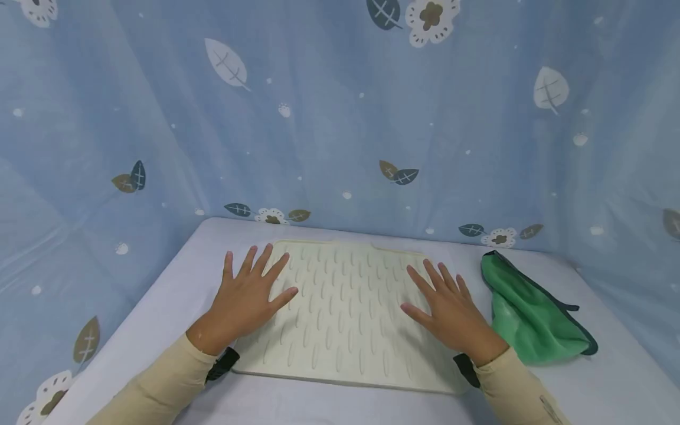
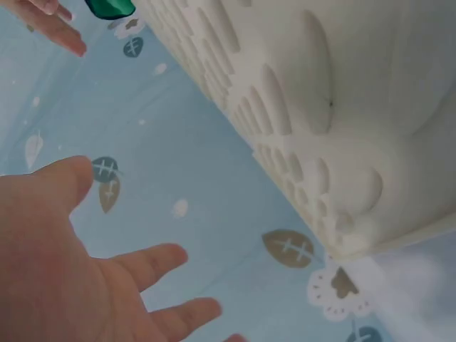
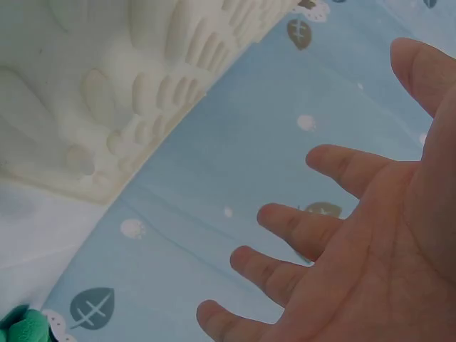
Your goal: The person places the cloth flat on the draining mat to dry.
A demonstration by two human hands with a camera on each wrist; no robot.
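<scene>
A cream, flat board or mat with rows of raised oval ridges (image 1: 345,319) lies on the white-covered table. Over its left side my left hand (image 1: 241,304) is spread, palm down, fingers straight and apart. My right hand (image 1: 448,310) is spread the same way over its right side. Both wrist views show a gap between the board's ridged surface (image 2: 285,78) and the palms, and neither the left hand (image 2: 78,271) nor the right hand (image 3: 370,242) holds anything. A crumpled green cloth with dark edging (image 1: 531,319) lies right of my right hand.
Blue fabric with leaf and flower prints (image 1: 329,118) hangs behind and at both sides of the table. White cloth (image 1: 175,289) covers the tabletop around the board. A dark strap (image 1: 222,363) shows at the left wrist.
</scene>
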